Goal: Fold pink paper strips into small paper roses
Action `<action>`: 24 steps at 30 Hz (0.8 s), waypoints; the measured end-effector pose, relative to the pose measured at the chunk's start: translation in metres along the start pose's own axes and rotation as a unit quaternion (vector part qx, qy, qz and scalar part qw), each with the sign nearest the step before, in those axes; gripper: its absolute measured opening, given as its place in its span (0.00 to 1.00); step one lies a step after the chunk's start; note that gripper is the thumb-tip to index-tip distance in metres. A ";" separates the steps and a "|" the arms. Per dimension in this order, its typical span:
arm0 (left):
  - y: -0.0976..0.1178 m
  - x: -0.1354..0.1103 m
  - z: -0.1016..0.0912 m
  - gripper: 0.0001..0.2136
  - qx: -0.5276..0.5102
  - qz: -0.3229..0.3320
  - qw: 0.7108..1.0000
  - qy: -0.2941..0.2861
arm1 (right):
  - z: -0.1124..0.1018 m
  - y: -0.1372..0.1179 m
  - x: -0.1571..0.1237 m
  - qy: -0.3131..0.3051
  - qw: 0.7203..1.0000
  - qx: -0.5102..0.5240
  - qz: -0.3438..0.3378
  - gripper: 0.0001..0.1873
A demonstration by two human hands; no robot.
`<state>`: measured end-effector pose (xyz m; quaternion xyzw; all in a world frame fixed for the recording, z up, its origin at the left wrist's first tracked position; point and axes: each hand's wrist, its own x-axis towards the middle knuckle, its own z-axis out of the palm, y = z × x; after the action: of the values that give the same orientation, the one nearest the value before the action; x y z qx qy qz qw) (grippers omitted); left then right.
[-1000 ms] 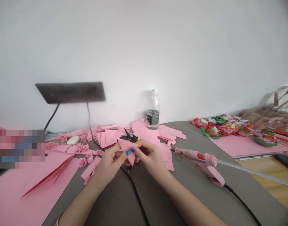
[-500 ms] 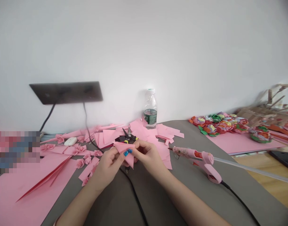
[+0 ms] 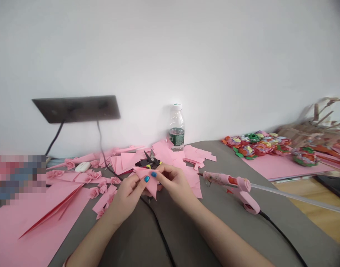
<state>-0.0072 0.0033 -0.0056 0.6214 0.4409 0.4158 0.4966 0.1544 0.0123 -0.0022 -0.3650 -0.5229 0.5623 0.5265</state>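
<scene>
Where the hands meet: a folded pink paper [image 3: 151,185], its point turned down, held just above the surface [image 3: 131,241] and in front of the scissors [image 3: 151,160].
Left hand [image 3: 125,196]: pinching the paper's left edge, thumb on top.
Right hand [image 3: 172,183]: pinching the upper right edge, its thumb just beside the left thumb.
Step in hand: by the look of it, a fold being pressed along the paper's top edge.
Next move calls for: probably an even pinch from both thumbs so the layers line up; thin paper skews easily.
Near by: glue gun [image 3: 236,185] lying to the right, cable [image 3: 159,226] running under the hands, paper roses [image 3: 99,191] to the left, bottle [image 3: 176,128] by the wall.
</scene>
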 end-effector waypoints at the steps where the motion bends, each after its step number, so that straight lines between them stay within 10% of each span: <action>1: 0.000 0.000 0.000 0.19 0.003 0.000 1.000 0.008 | 0.000 0.000 0.000 0.000 1.000 0.004 0.001 0.21; 24: -0.001 -0.001 -0.005 0.20 0.109 0.055 0.986 0.110 | -0.001 0.003 -0.001 -0.043 0.998 -0.039 -0.016 0.22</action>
<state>-0.0121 0.0037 -0.0061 0.6454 0.5006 0.4579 0.3511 0.1547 0.0122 -0.0051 -0.3523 -0.5723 0.5480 0.4981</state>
